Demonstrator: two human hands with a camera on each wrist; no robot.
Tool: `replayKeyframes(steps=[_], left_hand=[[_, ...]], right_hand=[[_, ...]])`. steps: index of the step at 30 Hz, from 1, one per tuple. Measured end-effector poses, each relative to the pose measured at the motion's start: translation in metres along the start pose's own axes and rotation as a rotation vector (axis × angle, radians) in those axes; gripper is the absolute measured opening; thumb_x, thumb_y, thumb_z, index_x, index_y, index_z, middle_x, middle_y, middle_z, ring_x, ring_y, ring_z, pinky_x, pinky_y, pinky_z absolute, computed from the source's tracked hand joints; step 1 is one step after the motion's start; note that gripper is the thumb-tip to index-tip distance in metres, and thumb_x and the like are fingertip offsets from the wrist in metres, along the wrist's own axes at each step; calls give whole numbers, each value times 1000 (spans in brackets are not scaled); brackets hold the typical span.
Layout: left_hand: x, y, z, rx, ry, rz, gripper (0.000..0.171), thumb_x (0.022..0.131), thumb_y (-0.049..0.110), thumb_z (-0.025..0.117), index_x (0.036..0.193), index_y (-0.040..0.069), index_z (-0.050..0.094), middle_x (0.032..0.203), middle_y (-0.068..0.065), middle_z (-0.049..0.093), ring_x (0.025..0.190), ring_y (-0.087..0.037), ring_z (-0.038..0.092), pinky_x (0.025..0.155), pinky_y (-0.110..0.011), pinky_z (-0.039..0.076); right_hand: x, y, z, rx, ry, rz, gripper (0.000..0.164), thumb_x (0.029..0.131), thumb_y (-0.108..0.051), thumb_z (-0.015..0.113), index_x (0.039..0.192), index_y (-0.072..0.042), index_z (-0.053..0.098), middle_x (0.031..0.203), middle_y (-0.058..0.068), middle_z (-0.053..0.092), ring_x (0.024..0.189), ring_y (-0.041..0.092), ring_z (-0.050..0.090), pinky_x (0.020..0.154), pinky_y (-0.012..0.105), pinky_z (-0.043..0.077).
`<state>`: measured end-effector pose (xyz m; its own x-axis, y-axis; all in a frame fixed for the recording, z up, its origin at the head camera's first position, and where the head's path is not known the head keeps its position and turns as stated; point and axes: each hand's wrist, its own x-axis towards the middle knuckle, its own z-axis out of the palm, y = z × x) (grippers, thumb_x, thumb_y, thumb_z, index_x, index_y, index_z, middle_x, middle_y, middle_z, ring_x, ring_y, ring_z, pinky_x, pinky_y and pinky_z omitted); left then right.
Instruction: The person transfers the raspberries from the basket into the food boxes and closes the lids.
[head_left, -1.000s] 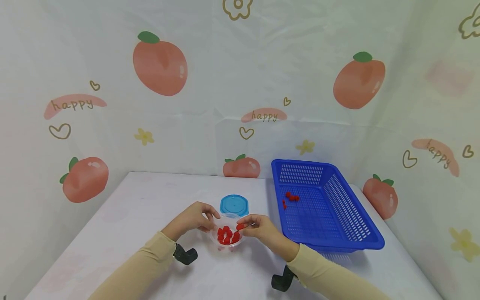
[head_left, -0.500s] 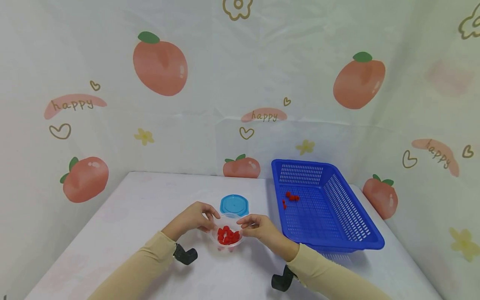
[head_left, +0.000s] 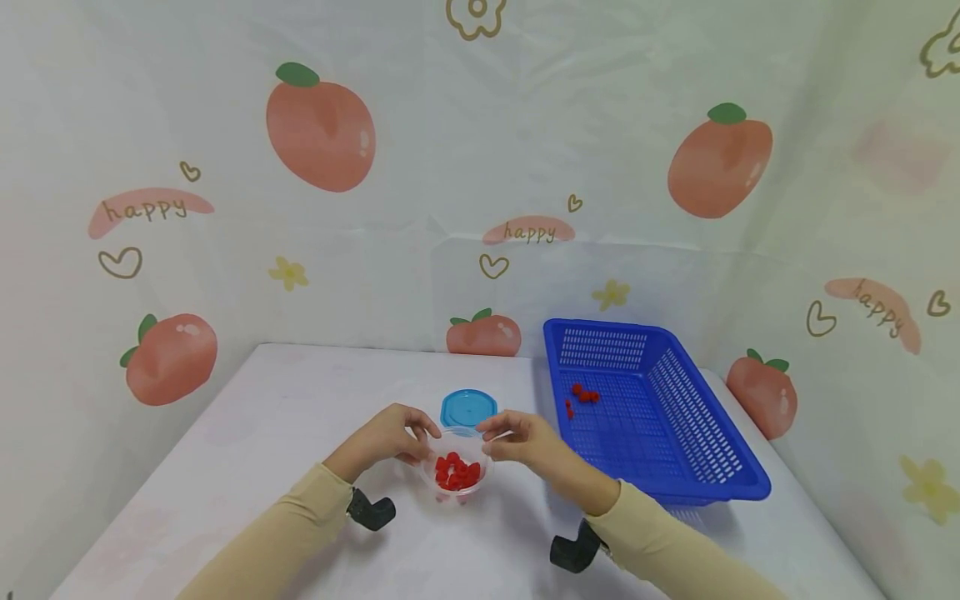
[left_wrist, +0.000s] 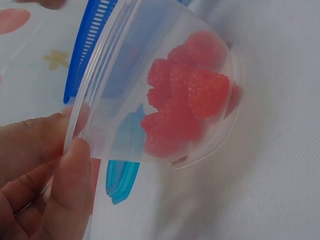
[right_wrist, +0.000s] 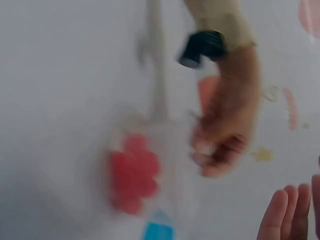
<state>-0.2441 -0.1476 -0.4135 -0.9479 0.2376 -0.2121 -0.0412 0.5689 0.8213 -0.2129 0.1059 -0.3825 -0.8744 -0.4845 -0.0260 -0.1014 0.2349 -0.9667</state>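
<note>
A clear plastic bowl (head_left: 467,445) stands on the table, with several red raspberries (left_wrist: 186,95) piled in its bottom. My left hand (head_left: 392,435) pinches the bowl's rim between thumb and fingers, as the left wrist view shows closely. Just above the opposite side of the rim is my right hand (head_left: 525,440), its fingers extended and nothing visible between them. In the blurred right wrist view its fingers (right_wrist: 292,212) look fairly straight. A blue lid (head_left: 468,407) lies flat right behind the bowl.
A large blue slotted basket (head_left: 720,425) stands on the right of the white-covered table (head_left: 315,392). A few small red pieces (head_left: 585,394) lie at its left side. A printed white curtain (head_left: 420,167) rises behind.
A raspberry held by the right fingers one second ago has dropped into the bowl. The right hand has since lifted slightly up and away from the rim. The left hand stays put.
</note>
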Motion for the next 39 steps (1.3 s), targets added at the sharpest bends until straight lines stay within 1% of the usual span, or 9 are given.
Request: replayKeyframes(steps=[4,8,12,15,18,24,27,30,39], left_hand=[[0,0,0,-2,2,1,23,77,4,77,99,6,71,80,-7,59,64,-17,59,63,-28,59],[0,0,-1,-1,1,-1,23,77,4,78,99,6,71,81,-7,58,64,-17,59,64,-28,59],[0,0,-1,3,1,-8,21,77,5,78,97,8,71,81,-7,58,64,-17,59,64,-28,58],[0,-1,-1,7,2,-10,21,77,5,79,96,9,71,81,-7,58,64,-17,59,63,-28,58],[0,-1,-1,6,1,-10,21,77,6,79,96,9,71,81,-7,58,64,-17,59,63,-28,58],[1,-2,1,1,1,-7,21,77,5,78,96,9,71,81,-7,58,63,-17,59,63,-28,58],[1,-2,2,10,7,-7,20,77,5,78,95,9,72,80,-7,59,62,-17,59,63,-28,58],[2,-1,3,13,10,-6,20,77,5,79,95,8,72,80,-6,59,61,-16,58,62,-28,58],[2,1,1,12,3,-9,20,77,5,78,95,9,72,80,-7,59,63,-17,59,63,-28,58]], right_hand=[[1,-25,-28,62,52,-109,32,92,-15,65,120,0,60,113,11,60,99,18,62,88,30,55],[8,-41,-67,184,173,-220,20,94,-11,62,113,-9,62,105,1,61,96,13,61,86,25,55],[19,-44,-105,317,322,-304,15,96,-9,58,106,-19,63,100,-5,62,93,9,62,85,23,55],[29,-38,-126,361,431,-310,15,96,-11,58,104,-22,64,100,-5,61,92,8,62,84,22,55],[39,-26,-143,323,518,-284,14,96,-13,58,107,-20,63,99,-5,60,92,8,61,83,21,54],[50,8,-166,39,635,-104,37,98,-18,56,129,1,53,99,-7,58,96,7,58,89,25,54],[49,28,-176,-90,615,-2,41,100,-17,53,134,4,49,113,9,58,107,19,58,96,34,52],[46,44,-182,-165,583,50,40,100,-13,50,135,7,48,128,27,52,118,34,54,98,43,50],[36,63,-191,-270,438,211,39,97,-5,51,130,16,47,133,35,49,118,46,53,91,43,54]])
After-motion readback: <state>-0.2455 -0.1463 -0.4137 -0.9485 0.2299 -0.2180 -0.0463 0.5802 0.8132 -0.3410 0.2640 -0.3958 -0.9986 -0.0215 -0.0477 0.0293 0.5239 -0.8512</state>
